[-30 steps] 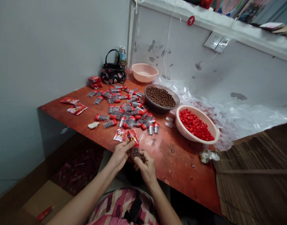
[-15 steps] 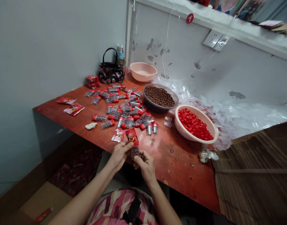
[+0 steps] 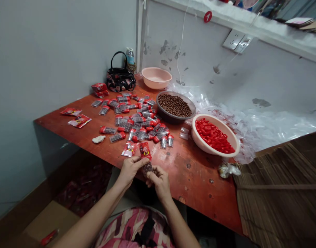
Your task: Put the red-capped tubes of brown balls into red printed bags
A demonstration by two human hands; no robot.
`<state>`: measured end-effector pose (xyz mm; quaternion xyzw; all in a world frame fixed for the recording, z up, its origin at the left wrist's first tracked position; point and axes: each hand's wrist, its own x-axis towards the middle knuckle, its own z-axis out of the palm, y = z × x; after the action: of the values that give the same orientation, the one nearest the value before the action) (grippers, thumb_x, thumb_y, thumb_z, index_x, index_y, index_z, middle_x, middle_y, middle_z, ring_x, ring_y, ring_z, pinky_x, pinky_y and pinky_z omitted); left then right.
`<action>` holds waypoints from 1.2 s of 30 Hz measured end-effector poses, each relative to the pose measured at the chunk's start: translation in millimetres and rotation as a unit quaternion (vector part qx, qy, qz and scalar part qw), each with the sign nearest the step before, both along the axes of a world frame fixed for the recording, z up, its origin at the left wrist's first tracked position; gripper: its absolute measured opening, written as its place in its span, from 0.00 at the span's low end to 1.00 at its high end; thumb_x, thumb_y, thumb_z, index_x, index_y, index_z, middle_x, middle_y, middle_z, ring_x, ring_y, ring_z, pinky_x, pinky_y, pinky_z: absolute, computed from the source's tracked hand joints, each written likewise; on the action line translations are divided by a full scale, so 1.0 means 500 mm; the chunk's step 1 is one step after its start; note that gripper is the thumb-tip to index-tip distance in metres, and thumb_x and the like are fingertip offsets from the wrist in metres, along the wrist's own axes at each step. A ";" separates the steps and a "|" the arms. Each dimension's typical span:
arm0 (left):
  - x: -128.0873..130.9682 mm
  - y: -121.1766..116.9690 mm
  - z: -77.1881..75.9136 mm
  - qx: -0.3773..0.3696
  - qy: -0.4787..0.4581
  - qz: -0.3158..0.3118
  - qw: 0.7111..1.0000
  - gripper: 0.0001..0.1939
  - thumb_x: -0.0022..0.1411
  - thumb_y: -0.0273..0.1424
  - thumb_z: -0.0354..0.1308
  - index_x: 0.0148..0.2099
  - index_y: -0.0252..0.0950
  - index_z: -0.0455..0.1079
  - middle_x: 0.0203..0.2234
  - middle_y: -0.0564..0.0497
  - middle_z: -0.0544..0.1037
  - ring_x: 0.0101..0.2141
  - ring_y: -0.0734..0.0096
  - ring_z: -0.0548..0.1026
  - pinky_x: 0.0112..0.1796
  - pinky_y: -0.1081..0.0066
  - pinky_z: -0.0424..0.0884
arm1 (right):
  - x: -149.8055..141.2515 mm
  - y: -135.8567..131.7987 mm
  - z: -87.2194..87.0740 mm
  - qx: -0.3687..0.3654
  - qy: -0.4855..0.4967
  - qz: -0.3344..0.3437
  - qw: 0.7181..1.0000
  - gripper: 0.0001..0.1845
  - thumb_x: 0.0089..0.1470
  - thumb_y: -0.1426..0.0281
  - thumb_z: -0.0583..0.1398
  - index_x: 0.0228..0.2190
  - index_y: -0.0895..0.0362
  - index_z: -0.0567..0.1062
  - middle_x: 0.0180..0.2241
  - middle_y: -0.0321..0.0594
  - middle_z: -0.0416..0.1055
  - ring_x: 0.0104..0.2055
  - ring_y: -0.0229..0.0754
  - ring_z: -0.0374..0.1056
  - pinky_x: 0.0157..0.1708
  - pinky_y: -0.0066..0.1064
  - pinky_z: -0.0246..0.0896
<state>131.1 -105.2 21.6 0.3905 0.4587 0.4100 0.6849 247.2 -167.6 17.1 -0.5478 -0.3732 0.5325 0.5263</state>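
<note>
Over the table's front edge my left hand [image 3: 129, 170] pinches a printed red packet [image 3: 145, 150] between thumb and fingers. Just below the packet is a small clear container of brown balls [image 3: 148, 167], its lower end gripped by my right hand [image 3: 159, 181]. Packet and container touch; whether the container is partly inside the packet I cannot tell. Another red-and-white packet [image 3: 129, 148] lies flat just beyond my left hand. Filled clear containers with red caps [image 3: 138, 119] lie in a loose heap farther back.
Behind the heap stand a grey bowl of brown balls [image 3: 160, 113], a pale basin of red caps [image 3: 199, 144] and a pink basin [image 3: 156, 84]. Clear empties [image 3: 263, 127] pile along the wall. A handbag [image 3: 121, 80] sits back left; stacked cardboard [image 3: 279, 193] is at right.
The view has shifted slightly. Both hands keep their hold on the packet and container, which have barely moved.
</note>
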 end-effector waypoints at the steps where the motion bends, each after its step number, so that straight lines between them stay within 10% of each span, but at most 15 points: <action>1: 0.001 -0.002 -0.001 0.003 -0.002 -0.004 1.000 0.12 0.44 0.36 0.61 0.22 0.31 0.69 0.15 0.53 0.71 0.16 0.75 0.67 0.19 0.75 0.61 | 0.002 0.001 -0.003 -0.006 0.017 0.010 1.000 0.03 0.44 0.72 0.56 0.24 0.60 0.68 0.13 0.29 0.63 0.12 0.30 0.57 0.13 0.20 0.52; 25: -0.015 -0.046 0.001 -0.069 -0.115 -0.097 0.986 0.08 0.47 0.31 0.60 0.27 0.29 0.71 0.20 0.47 0.74 0.21 0.68 0.71 0.27 0.67 0.68 | 0.001 0.002 -0.014 0.005 0.125 -0.033 0.992 0.15 0.38 0.69 0.64 0.24 0.56 0.61 0.14 0.27 0.66 0.12 0.32 0.62 0.10 0.20 0.56; 36: -0.113 -0.068 0.003 -0.166 -0.165 -0.051 0.971 0.08 0.47 0.28 0.60 0.30 0.27 0.72 0.29 0.41 0.77 0.31 0.61 0.74 0.39 0.62 0.68 | -0.046 0.039 -0.008 0.013 0.021 0.129 0.991 0.16 0.35 0.66 0.65 0.22 0.57 0.62 0.12 0.25 0.62 0.11 0.30 0.59 0.11 0.19 0.53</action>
<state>74.8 -139.0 22.8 0.2212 0.3806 0.3517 0.8262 224.4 -148.2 13.3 -0.4772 -0.4362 0.6024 0.4681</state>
